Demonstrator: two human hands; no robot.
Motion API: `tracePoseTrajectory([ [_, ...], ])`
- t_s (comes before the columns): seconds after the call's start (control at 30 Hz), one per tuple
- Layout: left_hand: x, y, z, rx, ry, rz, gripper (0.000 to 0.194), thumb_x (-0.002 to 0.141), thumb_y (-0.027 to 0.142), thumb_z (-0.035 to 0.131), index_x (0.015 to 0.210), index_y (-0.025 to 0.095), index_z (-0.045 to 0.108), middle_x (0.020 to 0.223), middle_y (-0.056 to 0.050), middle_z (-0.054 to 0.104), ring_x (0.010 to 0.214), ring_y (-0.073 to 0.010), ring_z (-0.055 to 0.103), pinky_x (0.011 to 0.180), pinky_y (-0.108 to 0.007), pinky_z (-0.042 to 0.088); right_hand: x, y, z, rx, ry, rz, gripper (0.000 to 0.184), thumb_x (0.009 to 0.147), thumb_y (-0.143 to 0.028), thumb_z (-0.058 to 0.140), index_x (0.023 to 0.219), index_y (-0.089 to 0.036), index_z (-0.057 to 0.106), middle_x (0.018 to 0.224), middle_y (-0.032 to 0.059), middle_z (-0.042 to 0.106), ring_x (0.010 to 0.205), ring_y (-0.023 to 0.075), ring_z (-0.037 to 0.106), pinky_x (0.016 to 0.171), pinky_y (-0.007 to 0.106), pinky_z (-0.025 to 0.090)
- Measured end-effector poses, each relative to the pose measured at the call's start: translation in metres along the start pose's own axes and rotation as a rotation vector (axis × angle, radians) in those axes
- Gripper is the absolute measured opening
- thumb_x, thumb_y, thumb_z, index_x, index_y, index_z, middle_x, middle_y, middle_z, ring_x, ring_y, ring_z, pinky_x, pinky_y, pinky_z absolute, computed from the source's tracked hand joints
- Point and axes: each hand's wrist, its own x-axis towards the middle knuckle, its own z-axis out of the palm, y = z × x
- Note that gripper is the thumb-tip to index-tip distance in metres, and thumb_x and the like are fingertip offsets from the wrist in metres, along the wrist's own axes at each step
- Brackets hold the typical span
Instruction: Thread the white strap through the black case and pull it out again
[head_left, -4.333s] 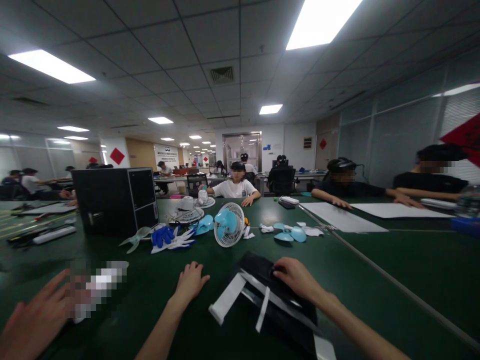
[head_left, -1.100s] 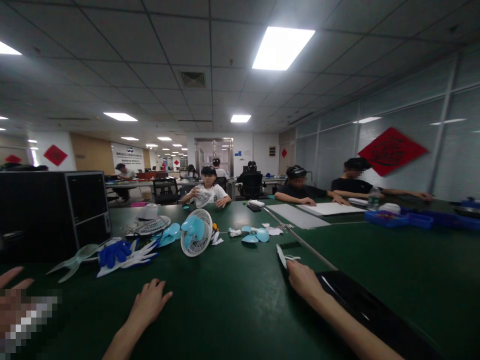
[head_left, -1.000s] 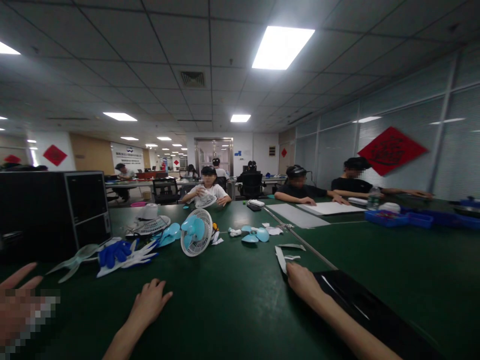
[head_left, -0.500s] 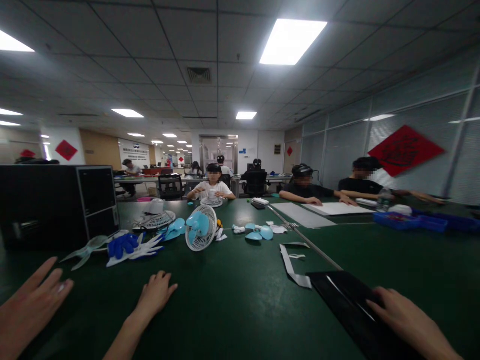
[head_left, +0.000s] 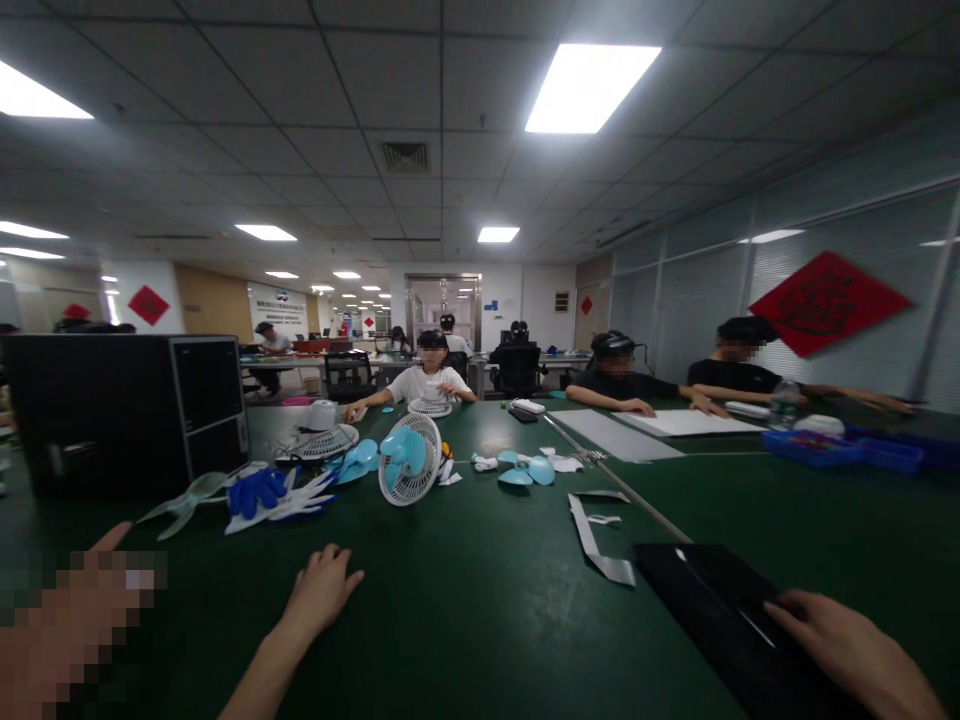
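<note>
My left hand (head_left: pixel 321 592) lies palm down on the green table (head_left: pixel 480 610), fingers loosely apart and holding nothing. Low at the right, my right hand (head_left: pixel 851 648) rests flat on a glossy black panel (head_left: pixel 701 612) with its fingers stretched out toward the left. Just beyond the panel's far corner lie white backing strips (head_left: pixel 596 545), apart from both hands.
Another person's blurred hand (head_left: pixel 71 630) reaches in at the bottom left. Farther back are a small white-and-blue fan (head_left: pixel 409 460), blue and white gloves (head_left: pixel 262 492), loose blue blades (head_left: pixel 526 470) and a black computer case (head_left: pixel 127 410). Several people sit at the far side.
My right hand has let go of the white strips, which now lie on the table, and drawn back right onto the near part of the black panel. My left hand stays put.
</note>
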Motion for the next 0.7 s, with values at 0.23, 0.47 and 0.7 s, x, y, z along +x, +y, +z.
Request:
tracePoseTrajectory([
  [0.23, 0.002, 0.001, 0.001, -0.008, -0.013, -0.02, 0.052, 0.088, 0.042, 0.045, 0.132, 0.015, 0.052, 0.141, -0.016, 0.047, 0.127, -0.0313, 0.045, 0.099, -0.045, 0.042, -0.011, -0.067, -0.04, 0.022, 0.003, -0.087, 0.042, 0.076, -0.056, 0.046, 0.087, -0.022, 0.068, 0.109, 0.0249, 0.066, 0.097, 0.0375, 0.063, 0.082, 0.051, 0.05],
  [0.47, 0.003, -0.001, 0.0, 0.007, -0.015, -0.019, 0.053, 0.088, 0.042, 0.043, 0.134, 0.016, 0.05, 0.14, -0.015, 0.047, 0.126, -0.0303, 0.045, 0.098, -0.045, 0.042, -0.055, -0.224, 0.005, 0.096, -0.288, -0.594, 0.035, 0.088, -0.041, 0.043, 0.099, -0.02, 0.07, 0.099, 0.0105, 0.068, 0.09, 0.0241, 0.063, 0.082, 0.036, 0.05],
  [0.7, 0.006, -0.002, 0.002, 0.024, -0.035, -0.027, 0.054, 0.089, 0.043, 0.044, 0.135, 0.016, 0.048, 0.143, -0.014, 0.045, 0.128, -0.0296, 0.044, 0.099, -0.044, 0.042, -0.094, -0.32, 0.066, 0.137, -0.535, -0.898, 0.029, 0.091, -0.037, 0.055, 0.111, -0.018, 0.064, 0.112, 0.008, 0.064, 0.098, 0.0223, 0.062, 0.083, 0.036, 0.052],
])
